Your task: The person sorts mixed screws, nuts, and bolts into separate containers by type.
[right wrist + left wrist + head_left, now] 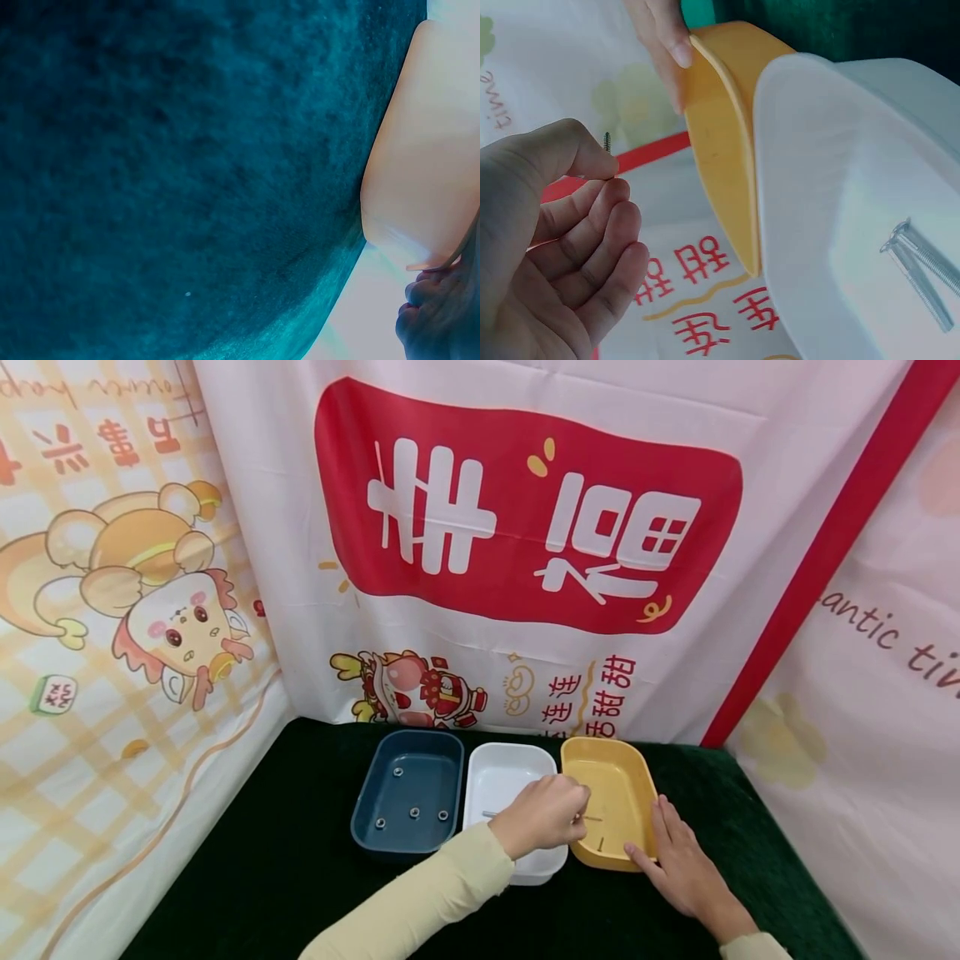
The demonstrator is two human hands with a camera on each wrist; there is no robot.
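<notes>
Between the thumb and forefinger of my left hand (543,814) is a small screw (607,142), its threaded tip pointing up in the left wrist view. In the head view this hand hovers where the white tray (513,756) meets the yellow tray (607,752); its fingers partly hide both. My right hand (684,864) rests with fairly straight fingers against the yellow tray's near right corner, thumb at the rim. A small screw (601,844) lies inside the yellow tray. Long bolts (922,277) lie in the white tray.
The dark blue tray (408,743) stands to the left of the white one and holds several nuts (414,812). Dark green cloth (247,860) covers the table. Printed fabric (525,610) hangs behind the trays and at both sides.
</notes>
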